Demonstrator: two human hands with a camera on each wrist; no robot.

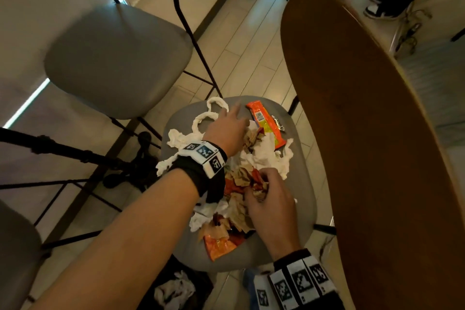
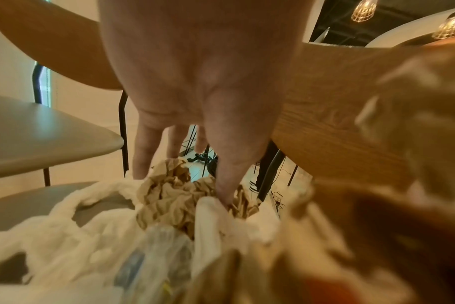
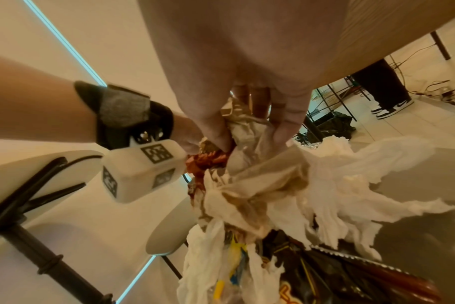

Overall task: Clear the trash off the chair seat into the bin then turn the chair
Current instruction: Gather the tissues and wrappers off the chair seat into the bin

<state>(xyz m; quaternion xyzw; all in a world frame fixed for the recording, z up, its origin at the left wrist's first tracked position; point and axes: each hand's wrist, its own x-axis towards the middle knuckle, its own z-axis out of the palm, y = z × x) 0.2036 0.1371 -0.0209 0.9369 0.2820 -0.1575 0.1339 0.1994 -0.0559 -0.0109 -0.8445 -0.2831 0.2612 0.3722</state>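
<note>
1. Centrally, the grey padded chair seat (image 1: 299,158) carries a heap of trash: crumpled brown paper (image 1: 241,173), white plastic bag with twisted handles (image 1: 201,121), torn white tissue (image 1: 266,156), and an orange snack wrapper (image 1: 266,121) at the far edge.
2. At the near edge of the seat lies a crushed orange-and-red chip bag (image 1: 221,244).
3. Left hand (image 1: 230,131): fingers extended and spread, their tips pressing into the brown paper and white plastic; in the left wrist view nothing is clasped.
4. Right hand (image 1: 270,204): fingers curled tightly round a wad of brown paper and red wrapper, lifted slightly from the heap in the right wrist view.
5. Black-lined bin (image 1: 176,287), on the floor below the near seat edge, contains crumpled white tissue.
6. Brown curved wooden chair back (image 1: 377,133) stands right of the seat.
7. Second grey chair (image 1: 118,58) stands to the left, apart.
</note>
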